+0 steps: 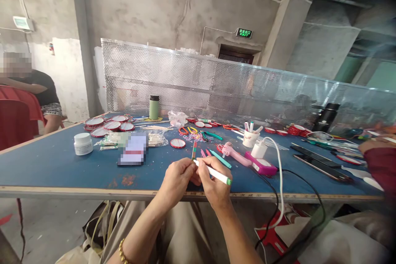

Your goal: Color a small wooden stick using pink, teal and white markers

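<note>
My left hand (180,176) pinches a thin stick with red and green bands (194,150), which stands up from the fingertips. My right hand (214,181) is closed round a white marker with a green end (218,174). The marker's tip points left, at the lower part of the stick; whether it touches is too small to tell. Just beyond the hands lie a teal marker (220,159) and pink pens (205,153). A pink glue gun (236,154) rests to the right of them.
On the blue table (102,173) stand a white jar (83,144), a blurred phone (133,149), a green bottle (154,107) and a cup of markers (250,137). A white cable (281,173) hangs over the front edge. Another person's sleeve (378,165) is at the right.
</note>
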Available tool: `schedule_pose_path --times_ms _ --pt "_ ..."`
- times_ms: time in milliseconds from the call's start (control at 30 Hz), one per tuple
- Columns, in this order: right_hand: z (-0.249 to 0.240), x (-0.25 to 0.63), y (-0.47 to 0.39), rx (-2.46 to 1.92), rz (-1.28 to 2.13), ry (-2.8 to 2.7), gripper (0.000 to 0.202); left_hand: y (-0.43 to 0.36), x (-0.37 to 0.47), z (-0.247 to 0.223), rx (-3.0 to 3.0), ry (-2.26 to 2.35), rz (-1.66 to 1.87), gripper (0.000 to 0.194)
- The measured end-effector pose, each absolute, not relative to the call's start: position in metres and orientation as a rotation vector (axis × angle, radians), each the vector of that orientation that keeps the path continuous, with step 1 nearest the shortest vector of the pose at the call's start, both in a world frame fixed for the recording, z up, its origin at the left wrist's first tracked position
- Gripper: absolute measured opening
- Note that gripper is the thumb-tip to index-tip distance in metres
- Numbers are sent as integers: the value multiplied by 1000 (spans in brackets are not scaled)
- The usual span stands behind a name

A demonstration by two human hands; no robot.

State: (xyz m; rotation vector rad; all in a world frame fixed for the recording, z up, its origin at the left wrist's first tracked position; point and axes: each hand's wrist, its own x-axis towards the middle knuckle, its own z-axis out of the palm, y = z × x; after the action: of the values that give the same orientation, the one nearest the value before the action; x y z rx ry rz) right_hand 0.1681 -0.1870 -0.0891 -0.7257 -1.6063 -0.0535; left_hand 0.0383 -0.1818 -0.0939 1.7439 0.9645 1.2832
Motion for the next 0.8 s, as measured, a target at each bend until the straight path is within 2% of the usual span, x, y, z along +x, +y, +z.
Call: schedule_pose_path --times_ms 800 --pt "-93 170 -186 -791 10 -1558 18 -181 39 -93 1682 938 1269 31"
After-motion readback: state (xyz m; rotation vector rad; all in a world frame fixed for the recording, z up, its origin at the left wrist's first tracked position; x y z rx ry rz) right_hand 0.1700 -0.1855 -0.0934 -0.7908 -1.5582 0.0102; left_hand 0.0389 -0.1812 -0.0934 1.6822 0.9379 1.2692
